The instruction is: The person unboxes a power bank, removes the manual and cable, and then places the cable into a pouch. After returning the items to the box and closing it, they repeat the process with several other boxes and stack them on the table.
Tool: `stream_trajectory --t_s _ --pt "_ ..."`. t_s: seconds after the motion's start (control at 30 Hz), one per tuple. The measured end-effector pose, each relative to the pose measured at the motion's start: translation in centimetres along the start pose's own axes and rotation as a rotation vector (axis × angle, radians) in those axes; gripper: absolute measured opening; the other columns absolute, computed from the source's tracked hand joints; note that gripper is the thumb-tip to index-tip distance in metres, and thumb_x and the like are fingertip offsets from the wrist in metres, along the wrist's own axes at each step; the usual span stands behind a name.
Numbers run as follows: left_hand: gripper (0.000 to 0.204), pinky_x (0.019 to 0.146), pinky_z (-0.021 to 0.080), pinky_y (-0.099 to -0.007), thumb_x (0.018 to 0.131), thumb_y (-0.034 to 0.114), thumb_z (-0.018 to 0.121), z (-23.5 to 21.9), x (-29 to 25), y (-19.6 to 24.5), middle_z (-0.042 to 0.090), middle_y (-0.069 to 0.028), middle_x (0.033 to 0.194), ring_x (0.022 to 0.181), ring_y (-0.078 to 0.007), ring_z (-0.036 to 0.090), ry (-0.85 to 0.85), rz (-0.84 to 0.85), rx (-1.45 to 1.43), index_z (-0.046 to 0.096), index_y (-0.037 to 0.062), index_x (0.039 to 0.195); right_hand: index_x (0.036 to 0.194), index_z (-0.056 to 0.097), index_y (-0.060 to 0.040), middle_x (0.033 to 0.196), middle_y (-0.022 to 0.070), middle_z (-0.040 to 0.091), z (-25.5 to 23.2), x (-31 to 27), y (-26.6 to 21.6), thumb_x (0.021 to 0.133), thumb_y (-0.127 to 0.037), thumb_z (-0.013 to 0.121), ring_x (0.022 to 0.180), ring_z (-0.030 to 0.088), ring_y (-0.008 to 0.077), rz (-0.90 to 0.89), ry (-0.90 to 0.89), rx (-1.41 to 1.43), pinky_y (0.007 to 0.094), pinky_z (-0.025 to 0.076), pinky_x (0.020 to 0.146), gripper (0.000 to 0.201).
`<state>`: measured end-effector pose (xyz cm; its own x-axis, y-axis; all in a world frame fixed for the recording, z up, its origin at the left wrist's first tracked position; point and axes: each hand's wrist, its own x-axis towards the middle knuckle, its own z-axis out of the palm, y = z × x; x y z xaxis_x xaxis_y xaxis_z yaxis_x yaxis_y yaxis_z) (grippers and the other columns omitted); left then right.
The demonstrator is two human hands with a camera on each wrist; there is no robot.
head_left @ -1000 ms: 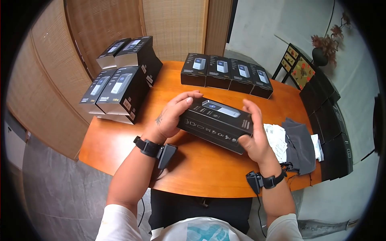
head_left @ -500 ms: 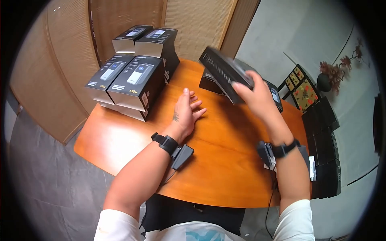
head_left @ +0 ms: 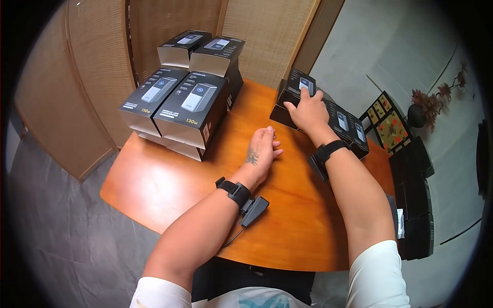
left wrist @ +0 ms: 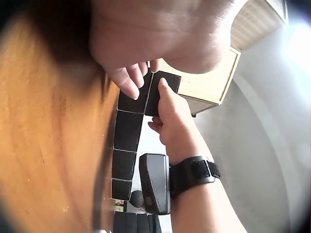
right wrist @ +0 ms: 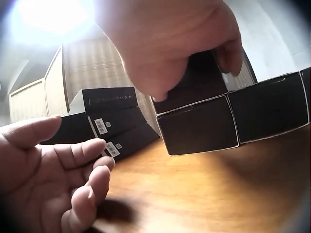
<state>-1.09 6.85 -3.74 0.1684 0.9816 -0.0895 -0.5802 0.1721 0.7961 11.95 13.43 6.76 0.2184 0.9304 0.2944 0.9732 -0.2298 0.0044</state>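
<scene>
On the back row of black boxes (head_left: 341,120), a black printed box (head_left: 301,80) lies on top at the row's left end. My right hand (head_left: 309,113) grips this upper box from above; in the right wrist view the hand (right wrist: 170,43) has its thumb and fingers on opposite sides of the box (right wrist: 201,77), over the row (right wrist: 197,128). My left hand (head_left: 262,154) hovers over the table (head_left: 287,215), fingers loosely bent and holding nothing. The left wrist view shows the same upper box (left wrist: 170,80) under the right hand (left wrist: 175,114).
Several boxes (head_left: 191,102) stand stacked in two levels at the table's left. More dark boxes (head_left: 417,231) line the right side beside a white paper piece (head_left: 400,223). Behind the table are woven panels (head_left: 262,41) and a plant in a dark vase (head_left: 417,115).
The right hand has carried the box from the table's middle to the back row, where it now lies on top. My left hand has let go of it and stays over the table.
</scene>
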Motion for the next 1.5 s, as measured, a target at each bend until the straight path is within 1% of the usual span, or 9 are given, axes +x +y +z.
stream_trajectory --t_s 0.47,0.67,0.77,0.9,1.1,1.17,1.23,1.37,1.5 --pt "0.043 0.084 0.056 -0.0383 0.109 0.041 0.046 -0.2 0.0 -0.2 0.055 -0.0107 0.115 0.095 -0.0202 0.059 -0.041 -0.008 0.006 0.054 0.0013 0.124 0.154 0.040 -0.0140 0.157 0.0291 0.033 2.5 1.3 3.0 0.091 -0.039 0.075 0.131 0.054 0.0475 -0.184 0.086 0.173 0.0486 0.049 0.107 0.076" --pt "0.044 0.078 0.054 -0.0399 0.107 0.048 0.051 -2.3 1.3 -0.7 0.056 -0.0093 0.105 0.088 -0.0217 0.060 -0.158 -0.030 -0.091 0.057 0.0050 0.117 0.147 0.042 -0.0054 0.144 0.0268 0.043 -1.2 -5.3 4.9 0.083 -0.035 0.081 0.125 0.055 0.0475 -0.288 0.244 0.260 0.0520 0.050 0.103 0.080" --pt "0.049 0.089 0.052 -0.0378 0.106 0.052 0.053 -2.5 1.3 -0.7 0.057 -0.0081 0.111 0.094 -0.0202 0.059 -0.150 -0.014 0.004 0.058 0.0060 0.121 0.145 0.046 -0.0056 0.143 0.0245 0.043 -1.9 -10.2 9.8 0.084 -0.035 0.080 0.125 0.055 0.0431 -0.423 0.242 0.210 0.0512 0.050 0.102 0.076" --pt "0.049 0.090 0.053 -0.0373 0.107 0.047 0.052 -2.7 1.4 -0.6 0.057 -0.0117 0.115 0.099 -0.0211 0.059 -0.165 -0.014 0.067 0.056 0.0012 0.125 0.142 0.054 -0.0046 0.139 0.0208 0.053 -7.4 -14.9 19.0 0.086 -0.031 0.075 0.128 0.056 0.0379 -0.249 -0.022 0.182 0.0498 0.048 0.105 0.066" --pt "0.044 0.091 0.050 -0.0345 0.105 0.045 0.056 -3.0 1.4 -0.6 0.059 -0.0070 0.113 0.098 -0.0181 0.059 -0.175 -0.018 0.086 0.059 0.0048 0.123 0.129 0.065 0.0027 0.130 0.0261 0.065 -16.8 -19.9 39.3 0.083 -0.034 0.077 0.122 0.062 0.0386 0.271 -0.022 -0.072 0.0424 0.049 0.106 0.060" --pt "0.044 0.092 0.050 -0.0343 0.105 0.045 0.057 -3.1 1.3 -0.7 0.060 -0.0070 0.112 0.097 -0.0177 0.059 -0.187 -0.008 0.104 0.060 0.0045 0.123 0.124 0.067 0.0045 0.119 0.0281 0.069 -19.7 -22.8 45.8 0.078 -0.041 0.080 0.115 0.066 0.0412 0.484 -0.049 -0.190 0.0449 0.053 0.100 0.067" --pt "0.041 0.092 0.051 -0.0336 0.106 0.041 0.057 -2.9 0.9 -0.7 0.060 -0.0070 0.113 0.098 -0.0170 0.059 -0.187 0.007 0.133 0.060 0.0042 0.123 0.141 0.054 0.0067 0.138 0.0302 0.060 -21.3 -26.5 51.5 0.070 -0.049 0.087 0.130 0.058 0.0413 0.662 -0.081 -0.293 0.0442 0.048 0.108 0.096" --pt "0.041 0.092 0.052 -0.0325 0.107 0.039 0.055 -2.6 0.7 -0.8 0.059 -0.0083 0.115 0.100 -0.0170 0.060 -0.179 0.041 0.198 0.059 0.0027 0.124 0.154 0.039 0.0058 0.149 0.0292 0.052 -23.3 -31.9 54.9 0.070 -0.051 0.087 0.136 0.054 0.0387 0.823 -0.362 -0.114 0.0423 0.044 0.113 0.112" --pt "0.042 0.093 0.052 -0.0325 0.107 0.038 0.054 -3.0 1.0 -0.8 0.059 -0.0098 0.117 0.101 -0.0175 0.060 -0.192 0.042 0.183 0.058 0.0010 0.126 0.153 0.039 0.0060 0.143 0.0287 0.057 -22.8 -34.1 55.2 0.068 -0.045 0.088 0.131 0.058 0.0378 0.850 -0.298 0.122 0.0419 0.047 0.108 0.111"
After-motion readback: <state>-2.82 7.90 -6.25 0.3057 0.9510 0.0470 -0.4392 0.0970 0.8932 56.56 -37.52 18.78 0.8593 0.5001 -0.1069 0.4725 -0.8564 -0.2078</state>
